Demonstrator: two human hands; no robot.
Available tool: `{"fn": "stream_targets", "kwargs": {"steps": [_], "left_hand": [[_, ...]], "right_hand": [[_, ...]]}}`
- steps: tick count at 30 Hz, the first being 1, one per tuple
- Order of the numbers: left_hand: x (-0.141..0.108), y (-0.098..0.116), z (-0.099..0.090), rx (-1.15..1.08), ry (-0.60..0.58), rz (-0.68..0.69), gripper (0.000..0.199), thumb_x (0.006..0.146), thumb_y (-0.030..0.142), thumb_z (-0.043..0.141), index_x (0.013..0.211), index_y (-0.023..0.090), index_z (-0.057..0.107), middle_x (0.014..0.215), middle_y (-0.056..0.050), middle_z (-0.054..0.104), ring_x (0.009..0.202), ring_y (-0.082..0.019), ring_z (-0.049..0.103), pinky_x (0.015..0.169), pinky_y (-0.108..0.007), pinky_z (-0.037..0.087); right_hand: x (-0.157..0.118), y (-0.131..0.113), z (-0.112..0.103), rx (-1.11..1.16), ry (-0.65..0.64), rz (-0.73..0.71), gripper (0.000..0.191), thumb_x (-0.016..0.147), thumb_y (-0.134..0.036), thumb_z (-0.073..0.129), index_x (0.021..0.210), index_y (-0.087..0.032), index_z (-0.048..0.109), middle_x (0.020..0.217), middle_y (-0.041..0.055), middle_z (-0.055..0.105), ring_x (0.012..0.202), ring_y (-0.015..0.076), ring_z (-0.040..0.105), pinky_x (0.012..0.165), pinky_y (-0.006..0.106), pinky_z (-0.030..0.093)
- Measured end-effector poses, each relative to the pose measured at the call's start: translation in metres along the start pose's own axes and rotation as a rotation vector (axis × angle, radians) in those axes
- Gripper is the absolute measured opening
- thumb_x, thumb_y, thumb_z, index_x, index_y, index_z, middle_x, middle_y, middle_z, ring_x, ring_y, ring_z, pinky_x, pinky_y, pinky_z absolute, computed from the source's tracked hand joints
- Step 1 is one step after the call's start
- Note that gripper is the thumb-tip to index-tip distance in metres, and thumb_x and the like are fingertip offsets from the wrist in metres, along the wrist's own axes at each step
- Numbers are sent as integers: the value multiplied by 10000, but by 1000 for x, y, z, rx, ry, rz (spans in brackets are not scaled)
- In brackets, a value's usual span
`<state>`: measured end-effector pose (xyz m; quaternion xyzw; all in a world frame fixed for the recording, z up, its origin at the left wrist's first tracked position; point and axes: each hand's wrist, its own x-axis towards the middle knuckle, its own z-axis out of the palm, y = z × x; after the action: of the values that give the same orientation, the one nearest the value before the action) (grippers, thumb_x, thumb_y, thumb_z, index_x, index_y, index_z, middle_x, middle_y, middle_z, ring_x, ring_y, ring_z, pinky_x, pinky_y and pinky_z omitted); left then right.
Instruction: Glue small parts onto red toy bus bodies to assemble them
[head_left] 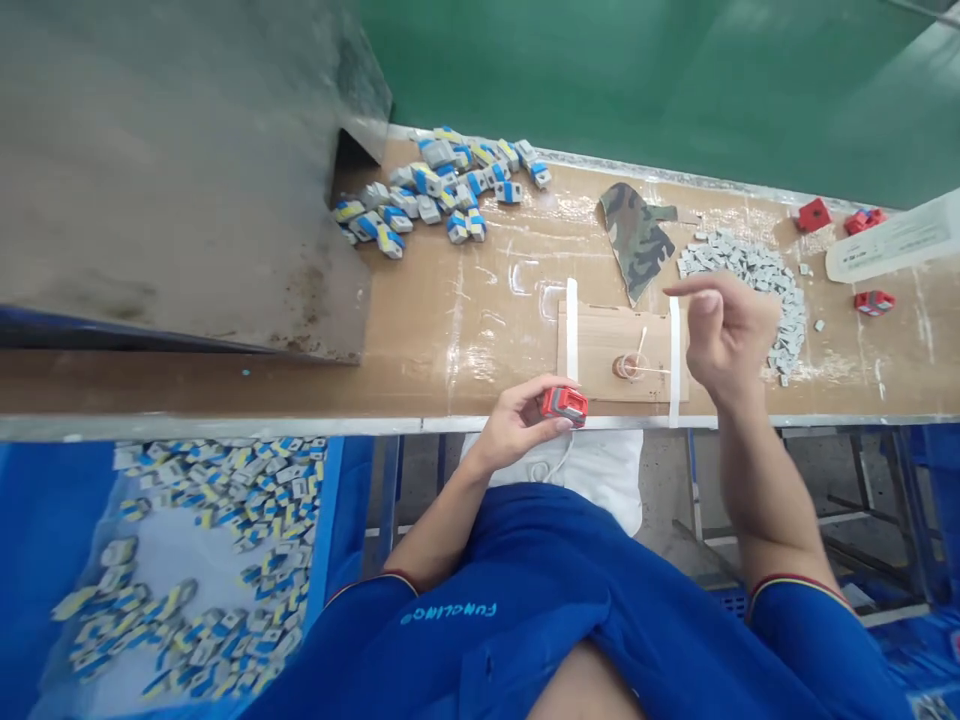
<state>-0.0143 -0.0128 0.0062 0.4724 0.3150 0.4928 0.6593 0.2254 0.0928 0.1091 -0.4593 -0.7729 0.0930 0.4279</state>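
Observation:
My left hand is shut on a small red-and-grey plastic block, held at the bench's front edge. My right hand is raised above the right end of a thin wooden board, with thumb and forefinger close together. Whether they pinch anything small is too blurred to tell. White strips lie across the board, and a cotton swab stands by a small brown ring on it. A heap of small grey pieces lies just beyond my right hand.
Blue-yellow-grey parts lie heaped at the bench's back, beside a grey metal hood. Camouflage cloth, red blocks and a white package lie on the bench. A blue bin of parts sits below the front edge at left.

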Motion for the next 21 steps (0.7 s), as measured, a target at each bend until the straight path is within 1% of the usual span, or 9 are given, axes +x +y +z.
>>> {"fn": "stream_targets", "kwargs": {"steps": [3, 6, 8, 10, 12, 14, 17, 19, 21], "left_hand": [[-10, 6, -6, 22, 41, 18, 440, 850, 400, 861, 1203, 168, 739, 1018, -107, 797, 904, -200, 775, 814, -296, 638], [-17, 10, -12, 16, 90, 14, 441, 840, 399, 867, 1194, 163, 748, 1005, -103, 793, 875, -194, 768, 803, -292, 632], [-21, 13, -15, -23, 127, -20, 460, 826, 403, 878, 1193, 158, 748, 999, -93, 785, 887, -190, 759, 820, -288, 621], [-26, 18, -18, -64, 163, -66, 487, 812, 403, 892, 1203, 154, 745, 1004, -86, 777, 916, -190, 749, 852, -286, 604], [-32, 22, -21, -90, 185, -104, 502, 802, 396, 903, 1211, 154, 742, 1006, -78, 771, 930, -188, 742, 867, -282, 587], [-35, 25, -25, -106, 205, -122, 504, 796, 398, 909, 1206, 156, 741, 998, -73, 767, 929, -190, 743, 857, -278, 580], [-36, 28, -31, -127, 212, -117, 521, 795, 423, 907, 1205, 152, 733, 993, -82, 773, 944, -217, 758, 847, -300, 590], [-33, 30, -35, -145, 197, -96, 525, 790, 421, 911, 1204, 154, 729, 983, -85, 777, 948, -233, 769, 842, -313, 600], [-28, 33, -38, -151, 171, -59, 499, 783, 406, 915, 1180, 158, 741, 1005, -87, 777, 948, -236, 778, 825, -302, 606]], "right_hand": [[64, 4, 44, -71, -188, -81, 539, 1036, -648, 469, 756, -242, 688, 524, -39, 489, 500, 129, 477, 547, 303, 335], [119, 10, 103, -244, -342, -94, 265, 965, -484, 645, 893, -239, 717, 635, -10, 609, 635, 176, 561, 653, 316, 417], [144, 13, 140, -312, -517, -138, 196, 925, -304, 671, 1096, -222, 719, 981, 71, 742, 854, 228, 652, 779, 351, 482], [158, 15, 168, -353, -673, -134, 351, 880, -183, 659, 1230, -193, 680, 1304, 149, 689, 1087, 293, 661, 919, 401, 506], [163, 14, 186, -357, -751, -78, 410, 848, -128, 648, 1255, -171, 665, 1396, 184, 641, 1221, 342, 625, 1019, 445, 495], [164, 14, 194, -331, -764, -23, 367, 838, -113, 640, 1200, -151, 682, 1318, 199, 682, 1229, 362, 625, 1046, 477, 492], [163, 15, 192, -251, -750, 38, 232, 855, -137, 639, 1075, -122, 710, 1118, 194, 753, 1106, 346, 682, 994, 484, 524], [158, 14, 179, -176, -744, 80, 181, 915, -216, 623, 1042, -126, 714, 1027, 157, 775, 1008, 293, 716, 936, 442, 559], [146, 10, 156, -15, -746, 137, 259, 991, -356, 579, 1056, -145, 715, 1004, 122, 787, 946, 230, 738, 892, 385, 588]]}}
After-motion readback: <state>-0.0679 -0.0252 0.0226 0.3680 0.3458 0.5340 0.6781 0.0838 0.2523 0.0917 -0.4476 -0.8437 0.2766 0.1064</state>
